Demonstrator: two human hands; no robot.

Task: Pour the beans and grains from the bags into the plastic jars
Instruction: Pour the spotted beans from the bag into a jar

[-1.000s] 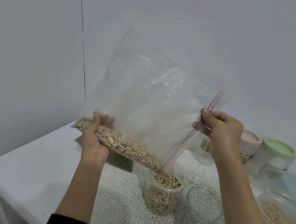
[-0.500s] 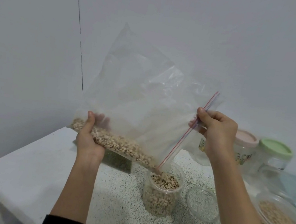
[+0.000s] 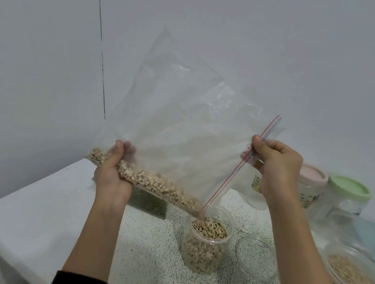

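Observation:
A large clear zip bag [image 3: 183,129] hangs tilted over the table, its lower edge lined with black-eyed beans [image 3: 157,185]. My left hand [image 3: 113,171] grips the bag's bean-filled bottom corner. My right hand [image 3: 273,165] pinches the red-and-blue zip strip near its upper end. The bag's low open corner sits at the mouth of a clear plastic jar [image 3: 205,245], which is nearly full of beans.
A clear jar lid [image 3: 257,257] lies right of the jar. A lidded tub of grains [image 3: 354,276] sits at the right edge. Pink-lidded [image 3: 310,183] and green-lidded [image 3: 348,191] jars stand behind. A dark green bag [image 3: 147,200] lies under the held bag. The table's left edge [image 3: 13,197] is near.
Both hands and the bag have shifted slightly down and left in view; more beans have run from the bag into the jar.

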